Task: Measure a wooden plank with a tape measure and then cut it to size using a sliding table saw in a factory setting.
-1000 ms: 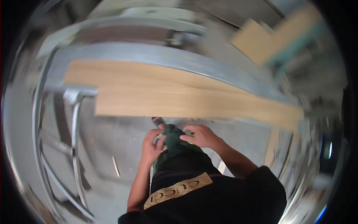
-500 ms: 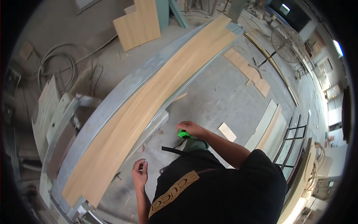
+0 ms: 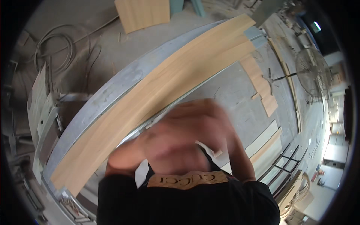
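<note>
Both of my hands are raised close in front of my chest and smeared by motion. My left hand comes in from the left and overlaps my right hand, whose forearm rises on the right. Their fingers cannot be made out, and whether anything is in them does not show. Just beyond them, long wood-grain boards lie lengthwise on a grey metal bench. The hands cover part of the boards' near edge in this view, and contact cannot be told.
A wood-grain panel leans at the back. Coiled hose lies on the left floor. To the right are cut board pieces, pale strips, a dark metal frame and a large standing fan.
Both hands have come up and together in front of my chest. The right hand was by a green-and-black tool at my hip, which is now hidden. My view has shifted.
</note>
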A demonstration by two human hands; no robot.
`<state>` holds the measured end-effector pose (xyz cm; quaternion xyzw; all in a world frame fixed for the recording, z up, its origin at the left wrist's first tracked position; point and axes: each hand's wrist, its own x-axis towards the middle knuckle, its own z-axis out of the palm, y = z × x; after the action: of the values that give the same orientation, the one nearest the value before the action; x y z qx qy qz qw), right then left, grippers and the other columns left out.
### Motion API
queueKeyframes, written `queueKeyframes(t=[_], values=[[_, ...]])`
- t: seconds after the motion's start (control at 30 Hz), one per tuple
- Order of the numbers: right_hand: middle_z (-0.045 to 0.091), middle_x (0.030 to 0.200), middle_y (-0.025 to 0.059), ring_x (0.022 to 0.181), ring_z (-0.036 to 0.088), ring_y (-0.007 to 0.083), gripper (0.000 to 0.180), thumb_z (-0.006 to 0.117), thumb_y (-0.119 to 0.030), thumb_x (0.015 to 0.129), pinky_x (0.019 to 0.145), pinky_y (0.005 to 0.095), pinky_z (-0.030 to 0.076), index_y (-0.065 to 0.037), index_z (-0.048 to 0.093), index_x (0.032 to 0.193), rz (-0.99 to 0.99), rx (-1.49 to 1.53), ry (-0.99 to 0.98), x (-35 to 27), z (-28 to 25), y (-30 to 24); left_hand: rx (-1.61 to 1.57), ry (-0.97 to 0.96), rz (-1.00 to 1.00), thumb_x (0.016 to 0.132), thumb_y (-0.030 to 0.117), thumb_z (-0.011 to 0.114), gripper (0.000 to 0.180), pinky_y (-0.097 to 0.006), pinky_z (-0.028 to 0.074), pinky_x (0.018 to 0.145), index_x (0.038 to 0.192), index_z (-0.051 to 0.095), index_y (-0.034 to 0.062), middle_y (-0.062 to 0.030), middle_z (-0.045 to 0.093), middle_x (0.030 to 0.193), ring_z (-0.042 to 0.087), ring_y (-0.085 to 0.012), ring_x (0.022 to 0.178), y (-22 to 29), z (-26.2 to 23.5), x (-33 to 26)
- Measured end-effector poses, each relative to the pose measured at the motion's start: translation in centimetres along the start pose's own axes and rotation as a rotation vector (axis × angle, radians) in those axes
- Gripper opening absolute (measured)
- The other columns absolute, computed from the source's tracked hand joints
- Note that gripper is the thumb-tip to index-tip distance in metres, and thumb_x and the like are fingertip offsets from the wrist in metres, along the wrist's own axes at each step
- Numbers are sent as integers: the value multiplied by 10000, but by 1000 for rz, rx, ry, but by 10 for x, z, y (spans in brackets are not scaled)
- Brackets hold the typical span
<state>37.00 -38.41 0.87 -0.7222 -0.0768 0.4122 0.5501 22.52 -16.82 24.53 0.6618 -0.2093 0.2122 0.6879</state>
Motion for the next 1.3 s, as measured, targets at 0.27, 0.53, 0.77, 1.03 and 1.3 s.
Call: queueKeyframes(t=[0.27, 0.53, 0.77, 1.03, 1.3], values=[[669, 875, 52, 651, 579, 112, 390, 586, -386, 1016, 515, 267, 436, -25, 699, 1110, 16, 85, 252, 59, -92, -38, -281, -69, 570, 921, 320, 580, 301, -384, 465, 585, 806, 587, 42, -116, 587, 790, 567, -262, 669, -76, 1, 153], [649, 830, 24, 666, 577, 88, 388, 600, -407, 1010, 524, 249, 443, -36, 699, 1068, -35, 104, 357, 160, -228, -117, -234, -231, 565, 984, 209, 573, 206, -377, 475, 593, 830, 529, 80, -91, 608, 840, 559, -251, 683, -167, -33, 258], [666, 692, 85, 719, 678, 207, 401, 652, -443, 954, 609, 361, 503, -49, 725, 963, -426, -473, 690, 416, -437, -171, 115, 469, -294, 878, -13, 637, 171, -300, 428, 802, 998, 526, 34, -71, 536, 941, 514, -171, 851, -324, -40, 239], [638, 1268, 240, 1211, 569, 411, 503, 631, -405, 929, 993, 504, 478, -18, 639, 1250, -308, -1285, 360, 575, -528, -167, 371, 1111, -843, 989, 116, 651, 104, -244, 451, 689, 994, 569, 52, -4, 580, 925, 540, -90, 782, -393, 12, 135], [635, 1259, 222, 1199, 567, 392, 509, 716, -359, 922, 1051, 503, 436, -4, 623, 1275, -1155, -1077, -277, 552, -304, -249, 649, 1983, -900, 947, 315, 678, 492, -348, 508, 888, 1304, 582, -9, -129, 632, 1154, 614, -223, 985, -379, 23, 68]])
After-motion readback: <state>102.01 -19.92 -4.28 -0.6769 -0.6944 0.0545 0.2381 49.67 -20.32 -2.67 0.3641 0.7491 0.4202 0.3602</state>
